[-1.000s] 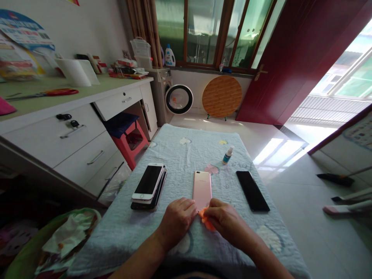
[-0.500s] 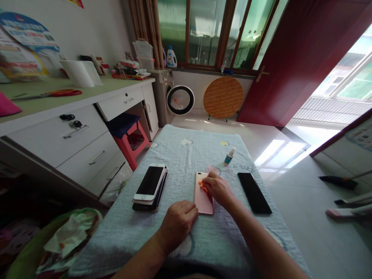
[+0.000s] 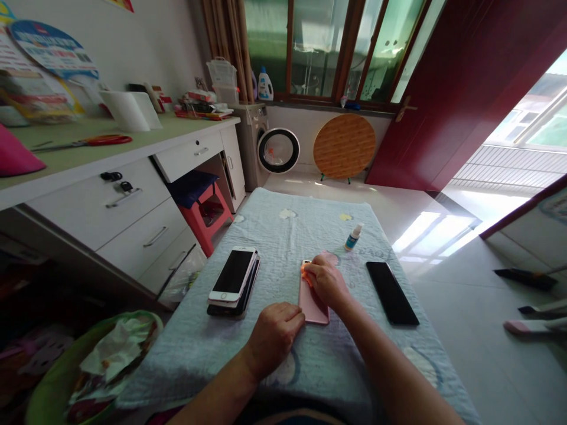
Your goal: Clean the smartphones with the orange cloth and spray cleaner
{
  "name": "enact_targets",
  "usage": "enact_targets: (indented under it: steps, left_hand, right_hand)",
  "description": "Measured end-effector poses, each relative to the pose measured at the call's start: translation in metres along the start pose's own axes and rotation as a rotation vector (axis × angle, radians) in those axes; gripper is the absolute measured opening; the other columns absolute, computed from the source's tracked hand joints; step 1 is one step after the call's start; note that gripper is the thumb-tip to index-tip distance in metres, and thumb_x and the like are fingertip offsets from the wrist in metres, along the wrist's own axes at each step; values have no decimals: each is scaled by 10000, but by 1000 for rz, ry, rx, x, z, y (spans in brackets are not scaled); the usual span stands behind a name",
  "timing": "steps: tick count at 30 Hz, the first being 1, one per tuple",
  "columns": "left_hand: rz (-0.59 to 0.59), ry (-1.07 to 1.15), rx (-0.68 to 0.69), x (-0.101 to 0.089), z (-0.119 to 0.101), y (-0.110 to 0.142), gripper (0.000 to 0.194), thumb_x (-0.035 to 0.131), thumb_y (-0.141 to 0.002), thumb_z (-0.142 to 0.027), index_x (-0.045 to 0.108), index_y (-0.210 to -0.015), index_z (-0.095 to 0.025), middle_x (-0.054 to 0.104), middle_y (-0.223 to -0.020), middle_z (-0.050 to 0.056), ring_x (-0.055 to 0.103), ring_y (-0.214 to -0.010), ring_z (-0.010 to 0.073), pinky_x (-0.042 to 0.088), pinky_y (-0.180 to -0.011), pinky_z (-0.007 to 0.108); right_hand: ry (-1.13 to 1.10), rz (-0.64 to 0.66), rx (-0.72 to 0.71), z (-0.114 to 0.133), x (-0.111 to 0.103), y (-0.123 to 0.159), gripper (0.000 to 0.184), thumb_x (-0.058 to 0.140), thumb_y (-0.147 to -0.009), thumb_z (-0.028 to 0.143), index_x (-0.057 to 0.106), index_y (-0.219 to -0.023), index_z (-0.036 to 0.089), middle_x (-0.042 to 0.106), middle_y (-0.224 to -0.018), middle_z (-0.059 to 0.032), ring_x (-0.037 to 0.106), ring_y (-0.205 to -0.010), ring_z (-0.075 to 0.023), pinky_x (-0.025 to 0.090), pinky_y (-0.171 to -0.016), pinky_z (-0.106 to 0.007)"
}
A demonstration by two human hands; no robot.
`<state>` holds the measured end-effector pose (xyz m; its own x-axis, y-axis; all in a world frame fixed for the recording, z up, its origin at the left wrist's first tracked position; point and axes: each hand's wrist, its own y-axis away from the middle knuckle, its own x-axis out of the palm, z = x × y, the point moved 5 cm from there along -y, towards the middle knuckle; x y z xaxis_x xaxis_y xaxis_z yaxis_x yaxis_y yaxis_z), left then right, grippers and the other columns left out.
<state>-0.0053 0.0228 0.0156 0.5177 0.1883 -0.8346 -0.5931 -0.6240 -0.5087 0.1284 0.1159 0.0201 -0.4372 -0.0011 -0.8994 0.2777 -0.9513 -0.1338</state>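
Observation:
A rose-pink phone [image 3: 313, 306] lies back up on the light-blue cloth cover [image 3: 283, 248]. My right hand [image 3: 326, 280] pinches a small orange wipe [image 3: 305, 273] and presses it on the upper part of the phone's back, near the camera corner. Curled fingers of my left hand [image 3: 275, 330] grip the phone's lower left edge. To the left, a white phone [image 3: 233, 273] sits face up on a stack with a dark phone [image 3: 241, 307] beneath. A black phone [image 3: 392, 293] rests face up on the right, with a small spray bottle [image 3: 353, 238] beyond it.
White drawers and a green-topped counter [image 3: 177, 131] run along the left, with a red stool [image 3: 206, 215] beneath. A waste basket [image 3: 155, 324] stands at the front left. Behind are an open-doored washing machine [image 3: 250, 127] and a round wooden tabletop [image 3: 344, 146].
My right hand and the orange wipe have shifted slightly up the phone's back, towards the camera corner. My left hand keeps its place at the lower edge. The whole view has shifted a little.

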Motion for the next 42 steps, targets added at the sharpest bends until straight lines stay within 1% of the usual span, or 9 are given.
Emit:
enact_targets:
  steps: [4,8,12,16,23,27,29,34,42]
  left_hand:
    - [45,-3,-69,2,2,0,206,470,-942,-181,586,-772,-195,604,-753,25,589,-716,176,492,-658,300]
    - [-29,26,-149,-2,7,-1,110,519,-934,-279,580,-954,-190,632,-934,64,603,-862,221,517,-769,377]
    - [-113,76,-192,-5,14,1,358,563,-900,-308,484,-1224,-180,617,-1122,105,581,-1063,260,484,-934,455]
    - [-25,136,-190,0,19,1,624,628,-849,-377,360,-1378,-180,566,-1289,138,516,-1217,291,434,-1023,496]
    - [32,253,-263,10,24,5,718,660,-844,-382,284,-1433,-213,609,-1268,131,580,-1172,267,476,-994,482]
    - [11,366,-345,9,29,6,764,656,-855,-334,210,-1466,-227,631,-1235,108,615,-1125,229,507,-964,424]
    - [1,379,-355,7,29,3,711,669,-846,-305,283,-1438,-223,618,-1239,107,606,-1129,229,503,-970,416]
    - [87,323,-247,5,20,-5,229,672,-836,-214,644,-1062,-239,653,-1136,49,604,-1088,227,492,-958,388]
    - [107,268,-228,5,19,-6,266,741,-773,-194,673,-1029,-224,685,-1096,50,621,-1034,234,493,-928,389]
  right_hand:
    - [-18,59,-84,14,9,19,221,517,-939,230,736,-952,259,617,-937,-35,565,-807,-150,393,-685,-241]
    - [-26,108,-146,23,10,48,162,566,-916,244,725,-937,263,603,-916,-31,555,-785,-148,386,-651,-235]
    - [-90,164,-174,32,-1,72,186,540,-933,226,720,-939,271,598,-914,-21,553,-786,-141,385,-666,-230]
    - [-156,249,-170,33,-11,80,227,527,-940,236,732,-846,255,597,-900,-14,553,-732,-122,381,-659,-223]
    - [-137,193,-127,18,-4,48,187,573,-921,302,746,-991,298,588,-899,-15,575,-763,-121,401,-680,-217]
    - [-83,168,-90,8,-4,23,202,560,-918,248,762,-914,260,597,-911,-23,576,-774,-121,400,-686,-220]
    - [-71,154,-84,3,-5,10,194,570,-907,221,762,-909,246,611,-923,-28,582,-804,-125,402,-714,-220]
    - [-39,93,-50,-7,-5,-18,222,549,-908,204,765,-927,256,629,-902,-26,583,-817,-134,389,-741,-228]
    - [-28,-16,58,-40,-10,-30,245,515,-919,207,750,-851,202,590,-835,-37,565,-770,-140,380,-713,-233]
